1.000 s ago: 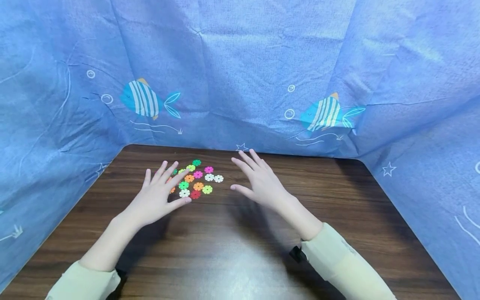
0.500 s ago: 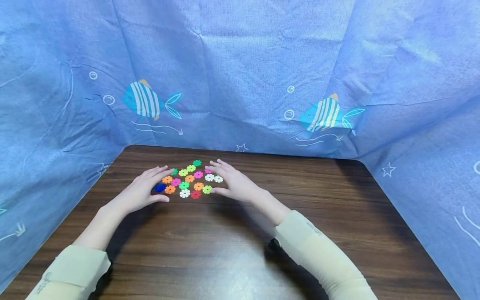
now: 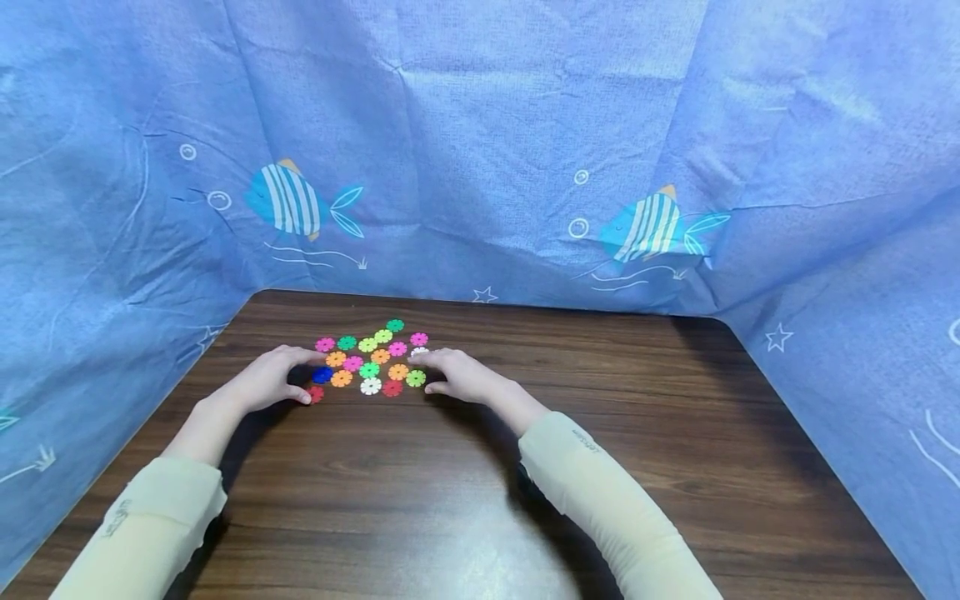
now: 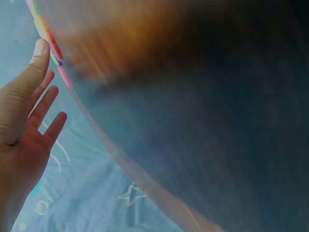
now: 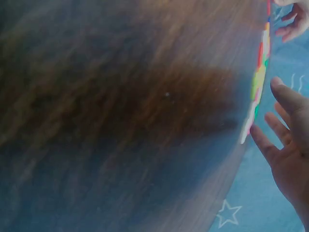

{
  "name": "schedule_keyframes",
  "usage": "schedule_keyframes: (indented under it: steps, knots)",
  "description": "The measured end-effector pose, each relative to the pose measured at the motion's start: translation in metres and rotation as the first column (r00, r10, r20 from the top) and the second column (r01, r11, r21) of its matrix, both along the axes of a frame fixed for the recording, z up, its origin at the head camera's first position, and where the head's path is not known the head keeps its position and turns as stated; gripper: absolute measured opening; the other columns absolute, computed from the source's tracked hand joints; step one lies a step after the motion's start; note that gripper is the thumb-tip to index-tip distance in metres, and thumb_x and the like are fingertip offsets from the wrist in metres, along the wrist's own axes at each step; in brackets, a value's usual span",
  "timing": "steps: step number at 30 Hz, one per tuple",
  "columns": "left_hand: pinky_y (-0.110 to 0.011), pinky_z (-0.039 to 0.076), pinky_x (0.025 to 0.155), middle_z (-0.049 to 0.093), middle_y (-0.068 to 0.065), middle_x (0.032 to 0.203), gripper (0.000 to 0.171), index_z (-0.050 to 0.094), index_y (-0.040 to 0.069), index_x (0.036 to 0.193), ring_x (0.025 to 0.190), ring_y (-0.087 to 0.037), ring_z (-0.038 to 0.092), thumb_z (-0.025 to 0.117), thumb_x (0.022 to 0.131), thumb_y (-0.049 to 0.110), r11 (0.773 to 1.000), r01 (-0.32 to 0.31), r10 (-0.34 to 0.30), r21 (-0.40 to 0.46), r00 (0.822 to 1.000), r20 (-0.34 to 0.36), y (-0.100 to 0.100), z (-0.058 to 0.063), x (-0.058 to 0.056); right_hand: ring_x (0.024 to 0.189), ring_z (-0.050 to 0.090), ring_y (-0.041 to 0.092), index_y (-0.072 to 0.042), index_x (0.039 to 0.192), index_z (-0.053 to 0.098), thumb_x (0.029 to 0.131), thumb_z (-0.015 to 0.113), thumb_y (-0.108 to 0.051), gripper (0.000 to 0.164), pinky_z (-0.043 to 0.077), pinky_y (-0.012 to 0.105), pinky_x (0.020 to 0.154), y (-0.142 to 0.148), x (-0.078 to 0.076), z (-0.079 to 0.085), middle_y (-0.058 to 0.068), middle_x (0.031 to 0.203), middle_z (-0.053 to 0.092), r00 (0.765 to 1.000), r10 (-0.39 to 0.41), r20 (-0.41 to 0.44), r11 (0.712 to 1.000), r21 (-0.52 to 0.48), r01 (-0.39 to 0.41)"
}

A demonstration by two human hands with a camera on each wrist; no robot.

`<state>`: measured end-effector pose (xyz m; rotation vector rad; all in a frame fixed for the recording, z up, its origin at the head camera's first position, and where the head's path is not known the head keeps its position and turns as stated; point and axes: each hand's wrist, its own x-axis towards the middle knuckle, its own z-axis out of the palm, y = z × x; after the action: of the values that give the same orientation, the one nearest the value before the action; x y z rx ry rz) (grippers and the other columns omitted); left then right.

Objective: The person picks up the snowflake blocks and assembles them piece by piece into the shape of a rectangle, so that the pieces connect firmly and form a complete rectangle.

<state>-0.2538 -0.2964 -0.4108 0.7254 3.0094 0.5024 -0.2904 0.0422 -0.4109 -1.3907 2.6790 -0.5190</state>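
Note:
Several flat, notched, flower-shaped plastic discs in bright colours lie in a loose patch on the table, among them an orange disc (image 3: 380, 356) near the middle. At the patch's left side is my left hand (image 3: 270, 379), fingers spread by a blue disc (image 3: 322, 374) and thumb tip at a red disc (image 3: 316, 393). From the right side my right hand (image 3: 463, 375) reaches in, its fingers partly covering white discs (image 3: 418, 352) and its thumb beside a lime disc (image 3: 416, 378). Thumb and fingers stand apart on both hands, and neither grips a disc in the wrist views.
The dark wood-grain table (image 3: 600, 467) stretches toward me and to the right of the discs. A blue fish-print cloth (image 3: 480, 167) hangs behind it and along both sides. Pale sleeves (image 3: 592, 475) cover my forearms.
Both hands have come down from above the table to either side of the discs. The right hand moved left; the left hand drew back left, uncovering blue, red and pink discs.

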Motion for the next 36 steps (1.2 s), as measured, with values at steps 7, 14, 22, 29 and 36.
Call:
schedule_keyframes:
  steps: [7,14,22,29,36]
  knots:
    - [-0.055,0.043,0.09,0.067,-0.009,0.095,0.039,0.069,0.004,0.1,0.097,-0.033,0.059,0.083,0.07,0.024,0.999,-0.011,0.01,0.04,1.0,0.024,-0.006,-0.004,-0.006,0.129,0.046,0.017,-0.008,0.136,0.051,0.091,0.064,-0.017,0.048,0.034,0.032,0.108,0.0,-0.009,-0.007,0.004,0.138,0.053,0.998,-0.036,0.059,0.997,0.065,0.032]
    - [-0.053,0.046,0.087,0.067,-0.002,0.088,0.023,0.072,0.01,0.088,0.09,-0.027,0.06,0.082,0.072,0.023,0.999,-0.012,0.008,0.046,0.995,0.096,-0.005,-0.003,-0.009,0.125,0.048,0.018,-0.012,0.131,0.057,0.091,0.064,-0.019,0.041,0.034,0.033,0.108,-0.006,-0.017,-0.012,0.004,0.132,0.057,0.994,-0.077,0.076,0.996,0.053,0.073]
    - [-0.052,0.046,0.086,0.066,-0.001,0.087,0.019,0.071,0.012,0.084,0.088,-0.024,0.06,0.081,0.073,0.024,0.997,-0.022,0.012,0.07,0.991,0.134,-0.006,-0.004,-0.012,0.114,0.046,0.02,-0.018,0.122,0.065,0.089,0.065,-0.024,0.033,0.037,0.033,0.101,-0.012,-0.018,-0.019,0.004,0.126,0.055,0.988,-0.123,0.089,0.992,0.039,0.12]
    - [-0.046,0.047,0.083,0.065,0.001,0.084,0.021,0.068,0.01,0.085,0.085,-0.02,0.057,0.079,0.075,0.025,0.994,-0.056,0.039,0.091,0.983,0.179,-0.009,-0.006,-0.011,0.117,0.044,0.021,-0.016,0.109,0.068,0.085,0.071,-0.024,0.026,0.034,0.033,0.104,-0.013,-0.016,-0.018,0.004,0.124,0.056,0.982,-0.133,0.133,0.991,0.015,0.132]
    - [-0.037,0.045,0.078,0.061,0.0,0.083,0.023,0.064,0.009,0.087,0.082,-0.018,0.053,0.077,0.078,0.026,0.992,-0.057,0.027,0.115,0.967,0.252,-0.008,-0.007,-0.014,0.114,0.051,0.019,-0.012,0.102,0.063,0.082,0.074,-0.02,0.025,0.033,0.032,0.105,-0.01,-0.014,-0.015,0.003,0.114,0.061,0.986,-0.115,0.122,0.993,-0.009,0.117]
